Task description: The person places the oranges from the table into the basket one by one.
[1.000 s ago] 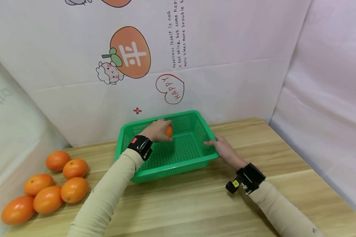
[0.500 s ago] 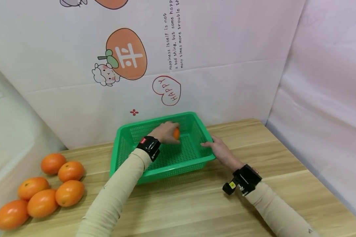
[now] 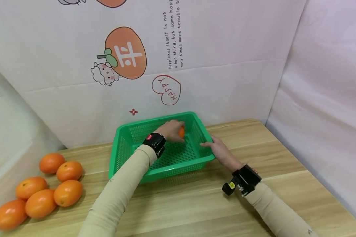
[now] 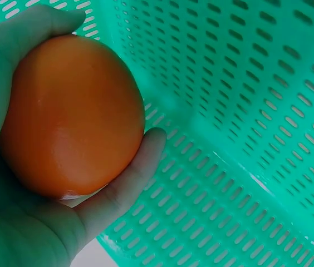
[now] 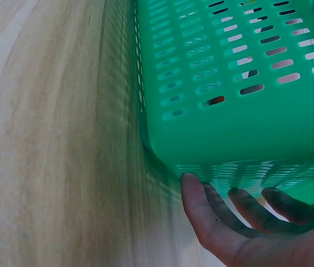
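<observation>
In the head view a green rectangular plastic basket [image 3: 178, 167] with slotted walls stands on the table. My left hand [image 3: 169, 130] reaches down inside it, near the far right part. It grips a smooth round orange [image 4: 73, 111], with fingers and thumb curled about its sides in the left wrist view; the slotted floor shows close beyond. At the basket's right end, my right hand [image 3: 221, 149] holds the rim, thumb over the inner side. Its other fingers [image 5: 196, 194] lie against the outer wall in the right wrist view.
Several loose oranges [image 3: 41, 203] sit in a cluster on the left of the wooden table [image 3: 190, 207]. A printed white cloth [image 3: 219, 82] hangs right behind the basket, and more white cloth encloses both sides.
Inside the basket, my left hand has moved to the right with the orange in its grip. The right hand keeps its hold on the rim. The head view has shifted slightly.
</observation>
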Action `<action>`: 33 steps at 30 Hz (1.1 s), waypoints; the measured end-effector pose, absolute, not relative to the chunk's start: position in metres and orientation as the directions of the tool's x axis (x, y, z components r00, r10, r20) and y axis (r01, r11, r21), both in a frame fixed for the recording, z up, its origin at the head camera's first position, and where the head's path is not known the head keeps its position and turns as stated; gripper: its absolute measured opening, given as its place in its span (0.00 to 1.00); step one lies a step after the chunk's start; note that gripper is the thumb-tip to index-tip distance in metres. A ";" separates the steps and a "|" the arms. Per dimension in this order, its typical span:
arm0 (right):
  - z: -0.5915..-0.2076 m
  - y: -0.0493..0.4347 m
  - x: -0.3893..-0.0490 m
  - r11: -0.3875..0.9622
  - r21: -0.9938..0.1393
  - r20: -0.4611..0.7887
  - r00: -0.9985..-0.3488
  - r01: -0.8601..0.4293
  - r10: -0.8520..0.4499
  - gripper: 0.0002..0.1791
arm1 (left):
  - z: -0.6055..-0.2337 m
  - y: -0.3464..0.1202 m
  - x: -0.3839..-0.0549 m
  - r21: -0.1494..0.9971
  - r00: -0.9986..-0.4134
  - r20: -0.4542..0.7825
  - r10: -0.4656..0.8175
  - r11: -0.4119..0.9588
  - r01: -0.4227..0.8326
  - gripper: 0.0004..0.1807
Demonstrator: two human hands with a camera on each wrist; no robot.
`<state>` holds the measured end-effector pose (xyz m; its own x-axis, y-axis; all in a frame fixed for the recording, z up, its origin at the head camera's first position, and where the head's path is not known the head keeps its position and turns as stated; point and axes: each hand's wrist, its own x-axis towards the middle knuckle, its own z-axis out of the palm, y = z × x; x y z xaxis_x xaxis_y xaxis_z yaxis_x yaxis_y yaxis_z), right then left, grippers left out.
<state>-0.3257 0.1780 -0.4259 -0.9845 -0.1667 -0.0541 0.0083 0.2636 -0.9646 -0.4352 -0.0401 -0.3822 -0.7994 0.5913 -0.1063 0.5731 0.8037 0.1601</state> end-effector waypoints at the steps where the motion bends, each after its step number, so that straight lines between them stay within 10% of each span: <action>1: -0.426 0.178 -0.326 0.264 -0.965 -0.056 -0.984 0.011 -0.167 0.35 | -0.383 -0.039 -0.436 0.159 -0.799 -0.105 0.592 0.803 0.574 0.35; 33: -0.427 0.179 -0.327 0.276 -0.961 -0.054 -0.980 -0.001 -0.191 0.35 | -0.413 -0.008 -0.459 0.064 -0.798 -0.186 0.574 0.817 0.573 0.39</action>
